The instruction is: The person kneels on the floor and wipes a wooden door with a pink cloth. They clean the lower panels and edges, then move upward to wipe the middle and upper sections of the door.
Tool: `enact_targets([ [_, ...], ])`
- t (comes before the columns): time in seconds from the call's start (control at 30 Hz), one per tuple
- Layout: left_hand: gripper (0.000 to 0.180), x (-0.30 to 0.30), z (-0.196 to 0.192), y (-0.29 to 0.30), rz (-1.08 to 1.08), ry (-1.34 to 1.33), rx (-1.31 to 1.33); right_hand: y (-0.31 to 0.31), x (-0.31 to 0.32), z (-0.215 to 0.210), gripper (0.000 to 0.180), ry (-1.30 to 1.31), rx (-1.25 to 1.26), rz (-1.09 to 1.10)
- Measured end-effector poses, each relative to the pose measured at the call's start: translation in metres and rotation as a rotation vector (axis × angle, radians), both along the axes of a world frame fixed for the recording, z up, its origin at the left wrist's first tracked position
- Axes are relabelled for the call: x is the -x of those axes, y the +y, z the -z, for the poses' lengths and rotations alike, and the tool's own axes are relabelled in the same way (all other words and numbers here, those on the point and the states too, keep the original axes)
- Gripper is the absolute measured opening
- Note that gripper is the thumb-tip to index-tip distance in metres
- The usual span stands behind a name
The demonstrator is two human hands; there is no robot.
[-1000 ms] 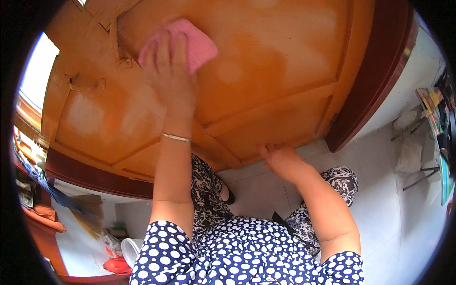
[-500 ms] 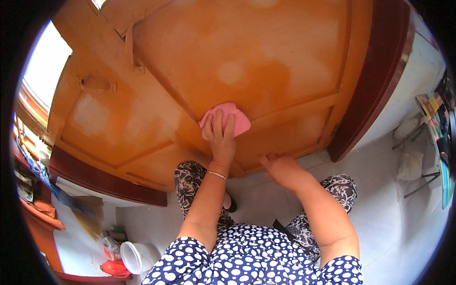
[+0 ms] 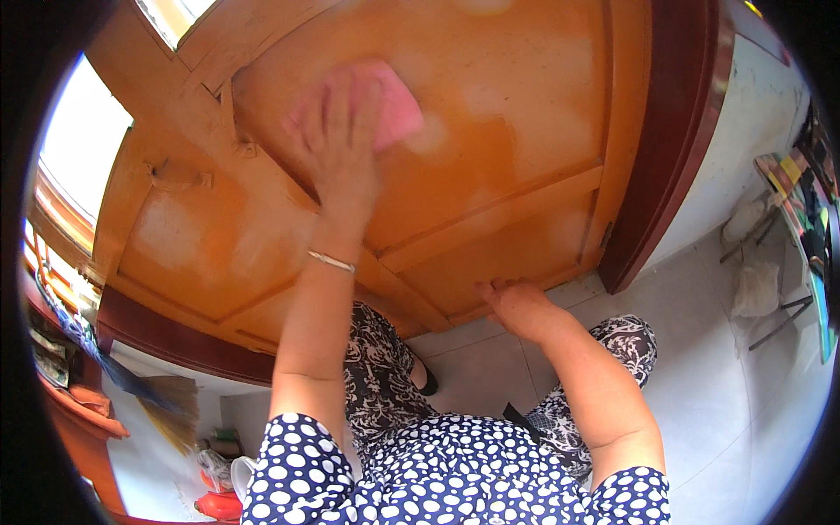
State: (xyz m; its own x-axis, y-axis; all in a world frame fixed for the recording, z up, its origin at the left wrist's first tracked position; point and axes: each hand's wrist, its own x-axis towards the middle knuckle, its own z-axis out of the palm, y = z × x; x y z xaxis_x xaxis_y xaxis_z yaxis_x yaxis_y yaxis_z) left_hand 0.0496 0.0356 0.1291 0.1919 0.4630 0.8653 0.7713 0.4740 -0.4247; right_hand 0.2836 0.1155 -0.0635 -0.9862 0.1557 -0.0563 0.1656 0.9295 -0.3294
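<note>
— Where was the left hand (image 3: 339, 140)?

— Raised high, flat against the upper panel of the orange wooden door (image 3: 490, 114), fingers spread and pressing a pink cloth (image 3: 395, 109) onto the wood. The cloth showed past the fingertips and to the right of them; part of it lay hidden under the palm. The picture was blurred there, so its edges were soft.

— Anything on that arm?

— A thin bracelet (image 3: 331, 261) lay across the wrist, below the hand.

— And the right hand (image 3: 512, 302)?

— Low and well apart from the left, near the bottom rail of the door, just above the pale tiled floor (image 3: 744, 411). It held nothing; the fingers were loosely curled. I could not tell whether the fingertips touched the door.

— What lay around the hands?

— To the right of the right hand stood the dark red door frame (image 3: 674, 149). Left of the left hand, a small latch block (image 3: 179, 177) sat on the door. Far below the left hand, by the elbow's outer side, a broom (image 3: 162, 404) leaned in the corner.
</note>
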Motion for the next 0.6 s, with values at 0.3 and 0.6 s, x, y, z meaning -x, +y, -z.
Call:
enact_targets([
  [0.3, 0.068, 0.056, -0.064, 0.027, -0.101, 0.400, -0.149, -0.009, 0.001, -0.004, 0.044, -0.072, -0.100, -0.002],
  [0.6, 0.044, -0.008, 0.061, 0.018, 0.028, 0.186, 0.088, -0.010, -0.008, 0.001, 0.038, 0.154, -0.008, -0.086],
])
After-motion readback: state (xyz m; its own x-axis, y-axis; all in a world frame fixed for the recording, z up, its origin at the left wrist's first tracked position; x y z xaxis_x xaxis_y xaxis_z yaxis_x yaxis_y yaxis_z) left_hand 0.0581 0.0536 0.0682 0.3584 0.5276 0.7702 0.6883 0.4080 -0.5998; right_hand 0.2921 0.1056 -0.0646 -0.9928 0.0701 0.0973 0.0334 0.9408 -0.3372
